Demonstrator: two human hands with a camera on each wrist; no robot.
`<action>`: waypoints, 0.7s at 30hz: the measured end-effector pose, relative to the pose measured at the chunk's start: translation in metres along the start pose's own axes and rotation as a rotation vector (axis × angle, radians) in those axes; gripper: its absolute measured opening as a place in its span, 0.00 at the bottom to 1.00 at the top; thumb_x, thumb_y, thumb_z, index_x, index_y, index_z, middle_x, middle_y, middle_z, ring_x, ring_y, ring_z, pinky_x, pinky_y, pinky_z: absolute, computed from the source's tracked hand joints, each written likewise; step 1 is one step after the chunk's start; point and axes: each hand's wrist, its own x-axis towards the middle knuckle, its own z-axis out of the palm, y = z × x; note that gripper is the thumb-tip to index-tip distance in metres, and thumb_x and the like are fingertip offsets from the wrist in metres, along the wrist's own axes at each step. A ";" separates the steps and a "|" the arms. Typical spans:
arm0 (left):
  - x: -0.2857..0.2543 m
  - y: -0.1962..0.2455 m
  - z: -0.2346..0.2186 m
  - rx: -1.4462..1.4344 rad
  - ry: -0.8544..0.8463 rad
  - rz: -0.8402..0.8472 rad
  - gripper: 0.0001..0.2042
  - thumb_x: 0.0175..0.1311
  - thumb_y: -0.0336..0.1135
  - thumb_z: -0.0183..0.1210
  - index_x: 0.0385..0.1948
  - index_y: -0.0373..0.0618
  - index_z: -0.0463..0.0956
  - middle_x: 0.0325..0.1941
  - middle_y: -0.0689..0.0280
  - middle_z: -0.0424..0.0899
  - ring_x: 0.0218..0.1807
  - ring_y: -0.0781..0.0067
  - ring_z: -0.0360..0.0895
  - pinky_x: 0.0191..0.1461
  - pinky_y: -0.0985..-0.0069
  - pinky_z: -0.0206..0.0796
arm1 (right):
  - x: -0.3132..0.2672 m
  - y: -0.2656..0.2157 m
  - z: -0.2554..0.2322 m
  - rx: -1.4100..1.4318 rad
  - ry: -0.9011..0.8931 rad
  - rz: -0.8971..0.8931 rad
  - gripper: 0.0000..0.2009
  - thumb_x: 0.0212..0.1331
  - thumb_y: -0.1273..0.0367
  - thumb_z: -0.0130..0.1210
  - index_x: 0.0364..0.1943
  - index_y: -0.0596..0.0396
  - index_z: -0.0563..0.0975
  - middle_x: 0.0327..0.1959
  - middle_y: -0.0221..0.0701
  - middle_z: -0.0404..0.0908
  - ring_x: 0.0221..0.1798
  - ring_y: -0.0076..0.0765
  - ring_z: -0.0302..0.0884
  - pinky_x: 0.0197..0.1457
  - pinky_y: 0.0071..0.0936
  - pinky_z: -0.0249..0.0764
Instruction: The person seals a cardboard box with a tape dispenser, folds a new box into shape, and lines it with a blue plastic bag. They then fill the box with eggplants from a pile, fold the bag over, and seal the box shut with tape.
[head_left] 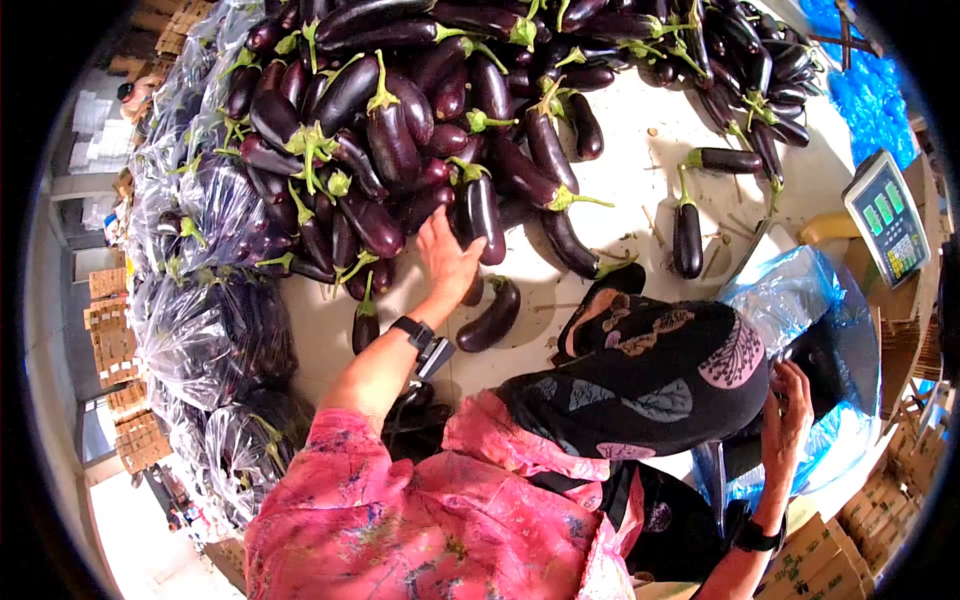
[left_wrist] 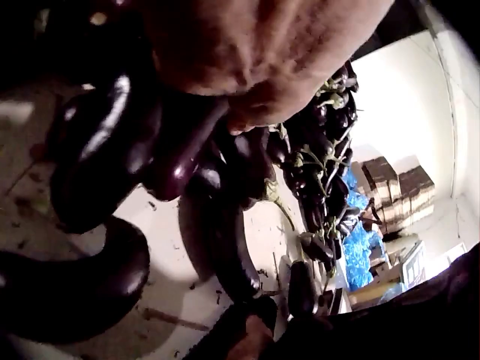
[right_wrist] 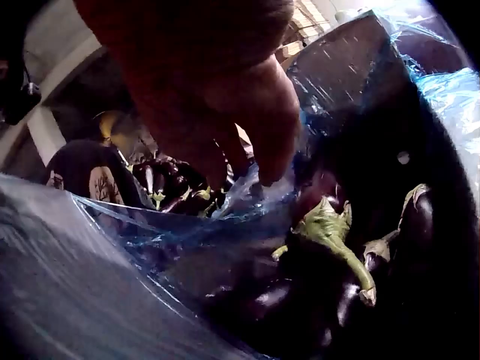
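Observation:
My left hand [head_left: 449,262] reaches to the near edge of a big heap of eggplants [head_left: 390,140], its fingers extended and spread. Its thumb lies against a dark upright eggplant [head_left: 484,218]. In the left wrist view, the hand [left_wrist: 262,60] hangs over several glossy eggplants, its fingertips hidden. A curved eggplant [head_left: 490,318] lies just below that hand. To the right, my right hand [head_left: 789,415] is over a container lined with a blue plastic bag [head_left: 785,290]. In the right wrist view, its fingers hang down loosely above eggplants with a green stem [right_wrist: 330,225] inside the bag.
Clear plastic bags full of eggplants [head_left: 205,335] stand along the left side. A scale display [head_left: 888,215] rises at the right, beside blue plastic [head_left: 870,105]. Two single eggplants, one upright [head_left: 687,238], lie on the white table [head_left: 620,205]. A patterned black sleeve cover [head_left: 640,380] crosses the front.

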 end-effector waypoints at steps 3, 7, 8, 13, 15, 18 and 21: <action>0.033 0.014 0.023 0.190 -0.209 -0.125 0.44 0.50 0.55 0.70 0.65 0.37 0.61 0.59 0.44 0.75 0.61 0.43 0.70 0.68 0.52 0.57 | -0.003 0.012 -0.003 0.092 -0.087 0.146 0.16 0.62 0.75 0.57 0.54 0.61 0.77 0.51 0.39 0.81 0.45 0.35 0.81 0.51 0.30 0.77; 0.069 0.025 0.046 0.295 -0.325 -0.248 0.37 0.46 0.58 0.70 0.52 0.39 0.69 0.49 0.46 0.83 0.57 0.43 0.78 0.63 0.53 0.66 | -0.002 0.015 0.012 0.156 -0.111 0.147 0.15 0.61 0.75 0.58 0.52 0.62 0.78 0.42 0.39 0.83 0.39 0.34 0.83 0.44 0.29 0.78; 0.077 0.024 0.046 0.232 -0.381 -0.342 0.37 0.46 0.57 0.69 0.52 0.40 0.68 0.47 0.46 0.83 0.53 0.43 0.80 0.58 0.56 0.71 | -0.001 0.017 0.014 0.162 -0.125 0.108 0.14 0.61 0.75 0.57 0.50 0.63 0.78 0.40 0.40 0.84 0.38 0.34 0.84 0.42 0.29 0.79; 0.091 0.005 0.001 -1.409 -0.641 -0.637 0.16 0.60 0.38 0.66 0.48 0.46 0.76 0.47 0.61 0.84 0.51 0.60 0.80 0.64 0.55 0.68 | 0.001 -0.001 -0.001 0.232 -0.186 0.242 0.13 0.62 0.76 0.55 0.51 0.63 0.78 0.41 0.38 0.84 0.41 0.31 0.83 0.46 0.27 0.78; 0.085 0.022 -0.037 -1.625 -0.667 -0.707 0.18 0.57 0.34 0.67 0.49 0.42 0.78 0.51 0.63 0.85 0.54 0.64 0.81 0.65 0.60 0.69 | 0.003 0.006 -0.002 0.273 -0.195 0.253 0.13 0.63 0.77 0.52 0.51 0.65 0.77 0.41 0.34 0.84 0.42 0.24 0.80 0.48 0.23 0.75; 0.073 0.069 -0.074 -1.618 -0.816 -0.234 0.26 0.53 0.30 0.67 0.58 0.44 0.74 0.61 0.57 0.78 0.68 0.51 0.70 0.75 0.48 0.57 | 0.012 -0.004 -0.001 0.345 -0.220 0.279 0.15 0.63 0.74 0.55 0.53 0.66 0.76 0.47 0.37 0.84 0.49 0.29 0.81 0.55 0.26 0.75; 0.064 0.128 -0.092 -1.561 -0.868 -0.056 0.37 0.47 0.27 0.69 0.65 0.45 0.67 0.68 0.59 0.72 0.73 0.47 0.64 0.78 0.49 0.52 | 0.011 -0.011 -0.002 0.292 -0.157 0.238 0.16 0.60 0.73 0.59 0.51 0.66 0.78 0.41 0.39 0.85 0.42 0.29 0.81 0.49 0.25 0.76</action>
